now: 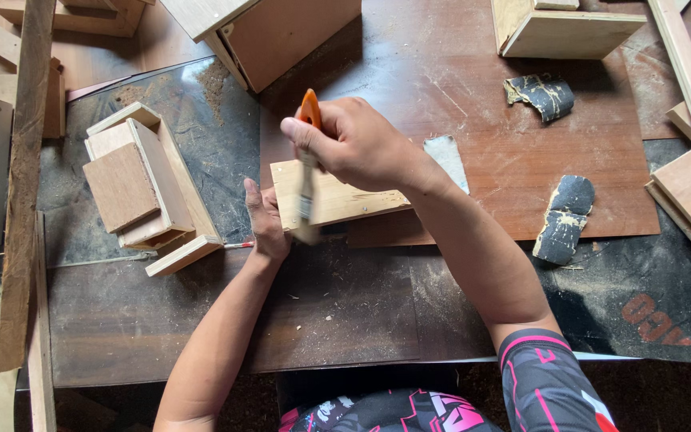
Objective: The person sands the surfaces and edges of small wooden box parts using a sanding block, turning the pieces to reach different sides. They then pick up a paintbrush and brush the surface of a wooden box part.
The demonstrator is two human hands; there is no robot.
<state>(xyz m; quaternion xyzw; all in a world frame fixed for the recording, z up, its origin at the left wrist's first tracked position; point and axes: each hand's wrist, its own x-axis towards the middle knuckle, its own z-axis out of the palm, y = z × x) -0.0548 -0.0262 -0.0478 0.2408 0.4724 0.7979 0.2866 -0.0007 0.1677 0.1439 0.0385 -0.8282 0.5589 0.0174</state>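
From my seat, I see the right hand [357, 144] a little above frame centre, its forearm running in from about five o'clock, where a patterned black and pink sleeve [549, 384] ends below the elbow. Its fingers are curled together, clamped on the orange handle of a paintbrush [308, 164], which hangs almost vertically, handle tip up at twelve o'clock and bristles down, blurred over the near edge of a pale wooden board [333, 196]. That board lies flat on the dark, dusty worktable [201, 320], just at six o'clock from the right hand, its long side slightly tilted. The left hand [265, 224] sits at nine o'clock from the board, its forearm coming up from seven o'clock; the palm presses against the board's left end with fingers held together and extended upward, the thumb side hidden behind the wood, so I cannot tell how far it wraps. A small wooden box assembly [141, 188] rests at nine o'clock from the left hand, near but apart. At three o'clock from the board lie two worn scraps of sandpaper [565, 216], well apart from both hands.
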